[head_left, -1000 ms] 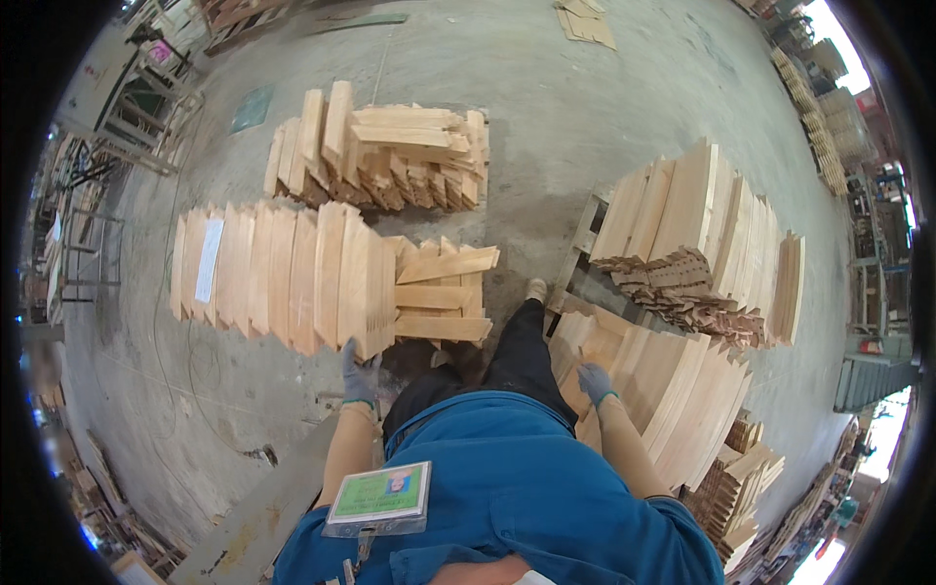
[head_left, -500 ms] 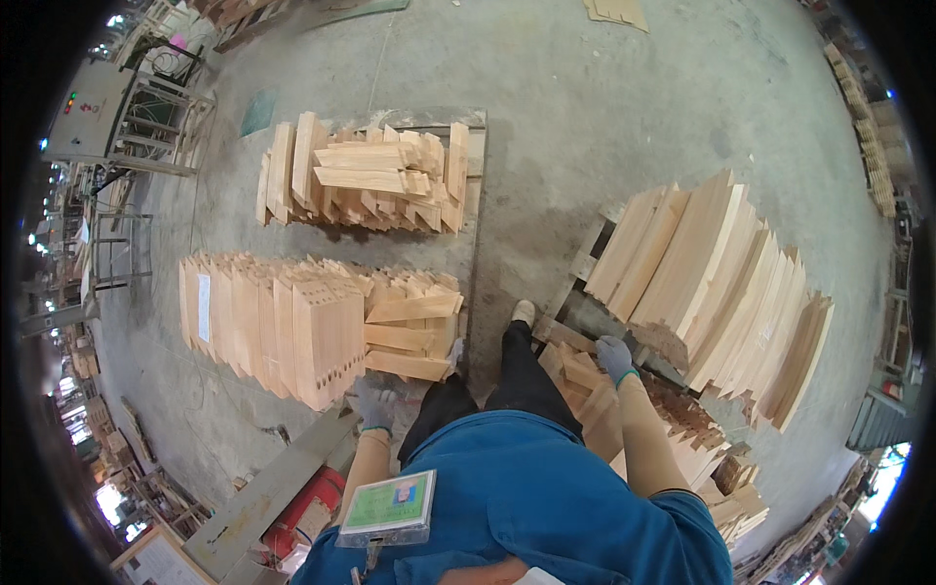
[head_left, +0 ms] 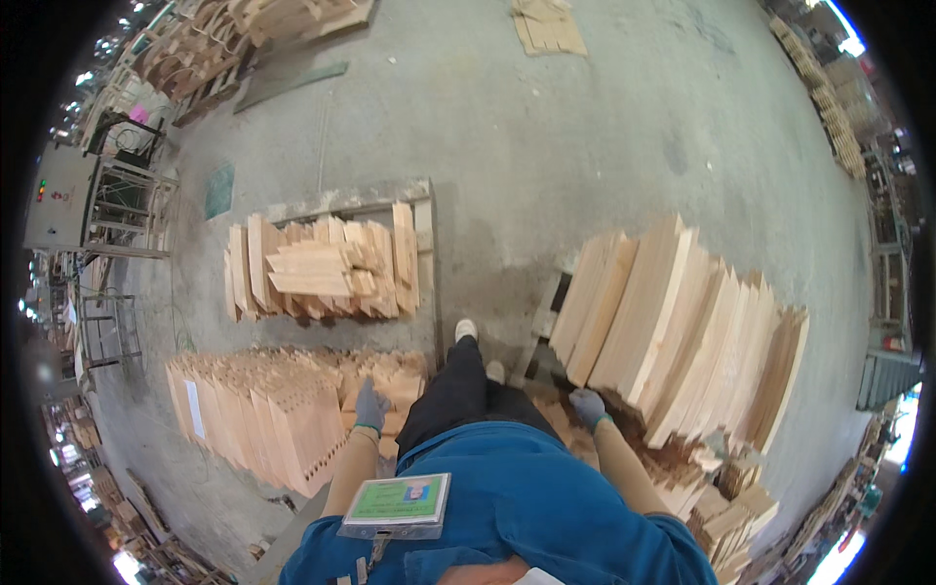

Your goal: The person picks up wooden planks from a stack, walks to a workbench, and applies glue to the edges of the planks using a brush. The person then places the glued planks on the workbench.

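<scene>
Right pallet (head_left: 543, 314) mostly hidden beneath boards (head_left: 639, 317)

A broad grey concrete floor (head_left: 604, 146) spreads through the workshop, scuffed and stained in patches, with a thin line running across it on the left. At the far left, curved wooden parts (head_left: 195, 49) are heaped beside a long, narrow board (head_left: 292, 86); a green sheet (head_left: 219, 190) lies nearer. Along the left side stand a pale control cabinet (head_left: 60, 200) with small coloured lights and a metal frame (head_left: 109, 327). Flat brown sheets (head_left: 548, 26) lie at the far side. On the right are stacked strips (head_left: 819, 93) and a grey-green ribbed container (head_left: 887, 382). Bright white light shows at a far-right opening (head_left: 846, 27) and a near-right opening (head_left: 840, 559).
</scene>
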Available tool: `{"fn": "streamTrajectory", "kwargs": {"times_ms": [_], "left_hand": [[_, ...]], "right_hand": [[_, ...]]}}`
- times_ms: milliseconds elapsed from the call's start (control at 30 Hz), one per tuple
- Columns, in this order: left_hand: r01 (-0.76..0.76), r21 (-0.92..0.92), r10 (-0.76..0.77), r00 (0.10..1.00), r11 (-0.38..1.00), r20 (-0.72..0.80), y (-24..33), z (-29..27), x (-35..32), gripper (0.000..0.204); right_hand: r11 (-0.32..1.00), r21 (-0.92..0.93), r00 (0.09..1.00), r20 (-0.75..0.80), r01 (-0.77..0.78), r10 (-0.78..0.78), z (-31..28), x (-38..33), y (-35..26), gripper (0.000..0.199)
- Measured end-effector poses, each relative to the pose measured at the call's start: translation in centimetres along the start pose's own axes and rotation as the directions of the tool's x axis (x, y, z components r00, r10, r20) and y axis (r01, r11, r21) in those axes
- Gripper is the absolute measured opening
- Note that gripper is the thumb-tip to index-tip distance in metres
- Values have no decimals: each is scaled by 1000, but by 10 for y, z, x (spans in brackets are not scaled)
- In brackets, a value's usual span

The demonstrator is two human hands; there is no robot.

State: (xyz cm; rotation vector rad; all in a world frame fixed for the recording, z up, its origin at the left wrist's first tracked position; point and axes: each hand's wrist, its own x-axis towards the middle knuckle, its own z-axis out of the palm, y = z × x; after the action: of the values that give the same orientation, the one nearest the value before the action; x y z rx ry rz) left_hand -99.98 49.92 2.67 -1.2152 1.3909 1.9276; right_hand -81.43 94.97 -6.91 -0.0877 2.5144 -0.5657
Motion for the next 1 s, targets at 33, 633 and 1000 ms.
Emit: {"fn": "streamTrajectory", "kwargs": {"times_ms": [33,633,1000], "left_hand": [[-4,-26,6,997,1000,75,7,14,1,36],[-542,839,246,821,52,516,407,340,248,43],[-569,718,-80,803,-401,591,535,533,344,38]], "right_hand": [[949,269,985,-10,-164,173,0,4,6,24],[356,886,805,32,-298,593,-370,398,39,21],[937,-325,933,280,-131,227,-504,587,201,20]]}}
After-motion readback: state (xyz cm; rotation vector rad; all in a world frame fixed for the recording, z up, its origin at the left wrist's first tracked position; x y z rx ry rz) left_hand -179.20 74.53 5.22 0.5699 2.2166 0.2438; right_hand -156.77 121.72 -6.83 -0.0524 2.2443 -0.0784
